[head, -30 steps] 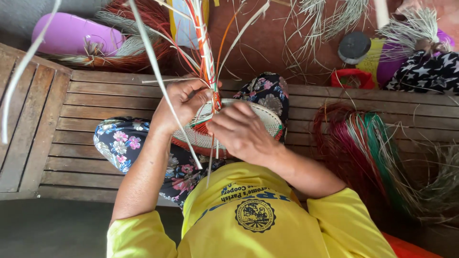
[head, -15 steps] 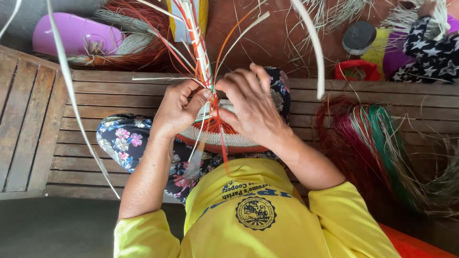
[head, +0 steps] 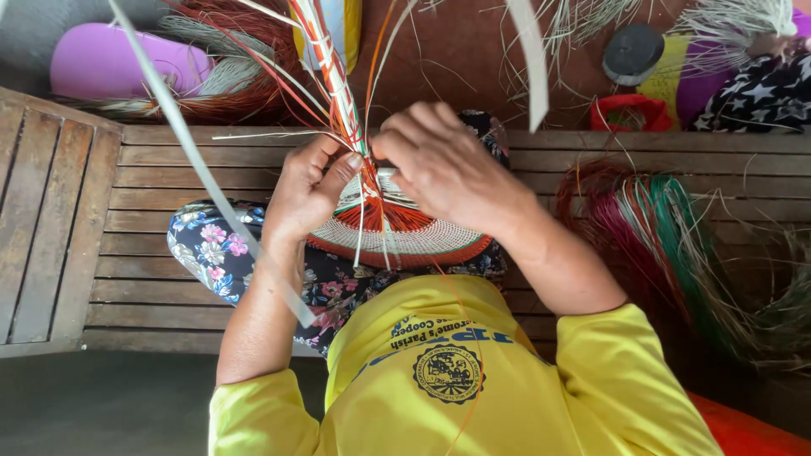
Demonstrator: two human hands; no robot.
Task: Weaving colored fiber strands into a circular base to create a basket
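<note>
- Head view, centre of the frame: the left hand (head: 308, 194) pinches a few thin fibre strands between thumb and forefinger just above the woven disc (head: 405, 232), apparently to keep them taut at the point of weaving.
- Head view, centre right: the right hand (head: 448, 169) curls over the top of the disc, fingers bent down and closed on the strand bundle (head: 338, 76); which strand it grips is hidden under the knuckles.
- The disc, cream with an orange rim, rests on the lap on floral-print cloth (head: 207, 249), tilted toward the person, so that both hands can reach its edge.
- Loose strands, orange, red, green and pale, rise from the disc toward the top of the frame, left free as unworked ends.
- A broad pale strip (head: 194, 160) crosses diagonally from upper left to lower centre, close to the camera.
- Right side: a heap of dyed fibre (head: 667, 236), magenta and green, lies on the slatted wooden bench (head: 152, 169), near the right arm.
- Upper left: a purple container (head: 118, 63) beside more reddish fibre.
</note>
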